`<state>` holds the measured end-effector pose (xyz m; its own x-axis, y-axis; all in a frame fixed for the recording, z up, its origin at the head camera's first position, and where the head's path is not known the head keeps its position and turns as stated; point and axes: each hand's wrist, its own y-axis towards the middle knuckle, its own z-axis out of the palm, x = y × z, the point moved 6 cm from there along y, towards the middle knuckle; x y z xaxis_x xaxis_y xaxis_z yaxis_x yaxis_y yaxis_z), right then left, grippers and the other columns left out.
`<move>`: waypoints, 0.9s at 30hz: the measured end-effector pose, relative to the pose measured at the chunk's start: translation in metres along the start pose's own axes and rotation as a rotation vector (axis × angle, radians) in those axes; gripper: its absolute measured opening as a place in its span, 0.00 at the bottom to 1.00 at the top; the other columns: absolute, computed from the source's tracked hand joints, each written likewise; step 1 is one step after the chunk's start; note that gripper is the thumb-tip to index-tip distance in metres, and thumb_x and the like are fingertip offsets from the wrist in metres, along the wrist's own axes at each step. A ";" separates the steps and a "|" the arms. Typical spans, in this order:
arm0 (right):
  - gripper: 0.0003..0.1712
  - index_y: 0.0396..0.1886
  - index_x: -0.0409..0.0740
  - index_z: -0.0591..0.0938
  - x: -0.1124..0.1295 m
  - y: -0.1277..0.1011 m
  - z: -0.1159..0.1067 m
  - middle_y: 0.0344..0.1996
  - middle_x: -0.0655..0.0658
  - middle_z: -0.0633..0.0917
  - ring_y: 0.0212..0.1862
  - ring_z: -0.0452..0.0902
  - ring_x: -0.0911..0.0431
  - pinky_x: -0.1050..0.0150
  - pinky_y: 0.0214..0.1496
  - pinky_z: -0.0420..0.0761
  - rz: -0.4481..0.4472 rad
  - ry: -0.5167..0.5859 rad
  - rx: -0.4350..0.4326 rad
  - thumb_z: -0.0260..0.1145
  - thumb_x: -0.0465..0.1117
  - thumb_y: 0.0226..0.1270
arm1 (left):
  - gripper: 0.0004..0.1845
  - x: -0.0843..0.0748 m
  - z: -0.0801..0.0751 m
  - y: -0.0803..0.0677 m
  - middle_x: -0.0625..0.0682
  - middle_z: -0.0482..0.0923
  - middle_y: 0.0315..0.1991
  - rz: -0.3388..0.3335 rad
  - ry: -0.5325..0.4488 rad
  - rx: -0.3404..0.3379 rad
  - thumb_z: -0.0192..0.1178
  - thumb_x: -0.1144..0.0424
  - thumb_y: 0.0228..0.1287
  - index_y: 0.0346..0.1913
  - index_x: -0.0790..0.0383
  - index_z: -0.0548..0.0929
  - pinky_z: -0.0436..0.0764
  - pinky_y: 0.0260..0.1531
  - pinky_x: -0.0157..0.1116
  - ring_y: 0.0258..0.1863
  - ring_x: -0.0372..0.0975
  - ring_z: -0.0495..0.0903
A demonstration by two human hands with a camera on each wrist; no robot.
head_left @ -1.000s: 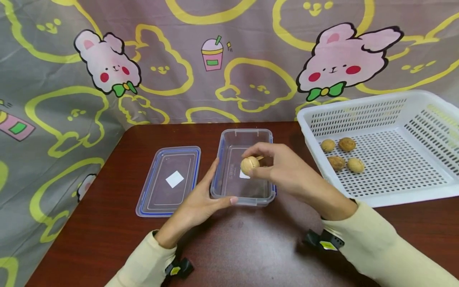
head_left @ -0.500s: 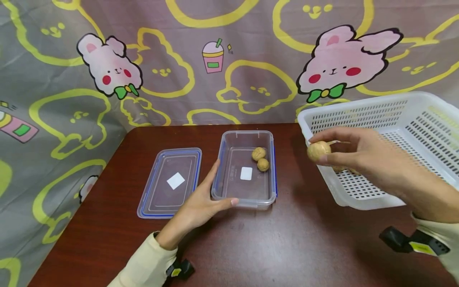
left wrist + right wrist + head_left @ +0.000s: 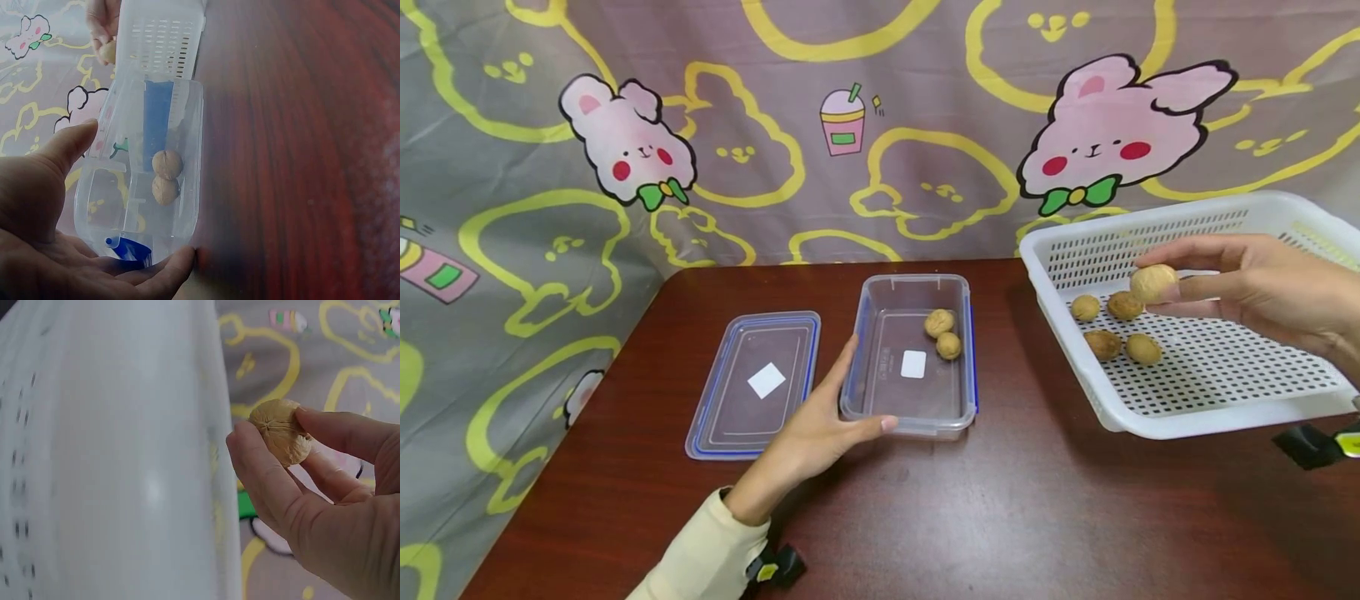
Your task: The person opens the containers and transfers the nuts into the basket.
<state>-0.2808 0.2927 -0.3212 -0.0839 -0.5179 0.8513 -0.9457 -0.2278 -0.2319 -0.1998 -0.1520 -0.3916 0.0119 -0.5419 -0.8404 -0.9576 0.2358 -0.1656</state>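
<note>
My right hand (image 3: 1262, 287) pinches a walnut (image 3: 1153, 284) between thumb and fingertips over the left part of the white basket (image 3: 1052, 308). The right wrist view shows the pale, wrinkled shell of this walnut (image 3: 282, 431) close to the smooth basket wall. My left hand (image 3: 820, 425) rests with extended fingers against the near-left corner of a clear plastic container (image 3: 880, 383), thumb at the front rim. Two walnuts lie in contact inside it, the rear walnut (image 3: 939, 322) and the front walnut (image 3: 948, 345). The left wrist view shows this pair through the container wall (image 3: 94, 212).
Several walnuts, among them a darker walnut (image 3: 1102, 344), sit in the basket's left end. A clear lid (image 3: 752, 417) with a blue seal lies flat left of the container. Behind the dark wooden table (image 3: 1000, 517) hangs a cartoon-printed curtain (image 3: 940, 50).
My right hand has carried the walnut from above the container, rightward past the basket's left rim, to over the basket floor. My left hand and the container stay in place.
</note>
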 end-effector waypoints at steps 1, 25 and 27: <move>0.26 0.48 0.82 0.83 -0.004 0.001 -0.003 0.50 0.74 0.79 0.47 0.81 0.67 0.69 0.47 0.87 0.015 0.004 0.005 0.64 0.36 0.79 | 0.65 0.000 0.000 0.000 0.44 0.45 0.86 0.001 -0.002 0.000 0.79 0.51 0.58 0.86 0.38 0.41 0.53 0.81 0.56 0.84 0.46 0.50; 0.33 0.74 0.21 0.64 -0.057 0.016 -0.016 0.70 0.20 0.65 0.54 0.77 0.45 0.50 0.54 0.88 0.157 -0.248 0.078 0.63 0.31 0.76 | 0.65 0.000 0.000 0.000 0.44 0.44 0.86 0.005 -0.016 0.004 0.79 0.51 0.58 0.86 0.37 0.41 0.51 0.82 0.55 0.84 0.44 0.49; 0.33 0.73 0.21 0.64 -0.059 0.015 -0.015 0.70 0.19 0.64 0.58 0.73 0.38 0.45 0.56 0.87 0.150 -0.277 0.084 0.64 0.32 0.76 | 0.65 0.000 0.000 0.001 0.44 0.44 0.86 0.003 -0.020 0.006 0.79 0.51 0.58 0.86 0.37 0.40 0.52 0.82 0.55 0.84 0.44 0.49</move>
<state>-0.2949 0.3321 -0.3680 -0.1209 -0.7533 0.6465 -0.8988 -0.1933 -0.3933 -0.2003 -0.1518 -0.3919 0.0144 -0.5249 -0.8510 -0.9559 0.2423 -0.1657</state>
